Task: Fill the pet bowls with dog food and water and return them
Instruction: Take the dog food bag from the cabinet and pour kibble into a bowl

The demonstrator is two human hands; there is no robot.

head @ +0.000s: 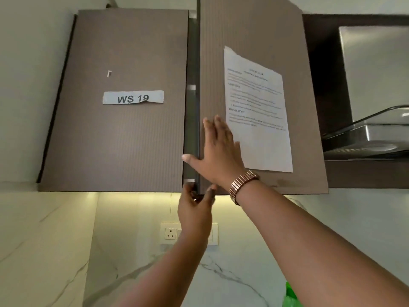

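Note:
I am looking up at two brown wall cabinet doors. The right cabinet door [254, 29] stands slightly ajar, with a dark gap [193, 111] along its left edge. My right hand [219, 156], with a metal watch on the wrist, lies flat and open against that door's front. My left hand [194, 211] reaches up from below, and its fingers pinch the door's lower left corner. No pet bowls, dog food or water are in view. The cabinet's inside is hidden.
The left cabinet door [124, 140] is closed and carries a label [132, 97] reading WS 19. A printed sheet [261, 129] is taped to the right door. A steel range hood [365, 134] is at the right. A wall socket [170, 233] sits on the marble backsplash [44, 240]. Something green [290, 295] shows at the bottom.

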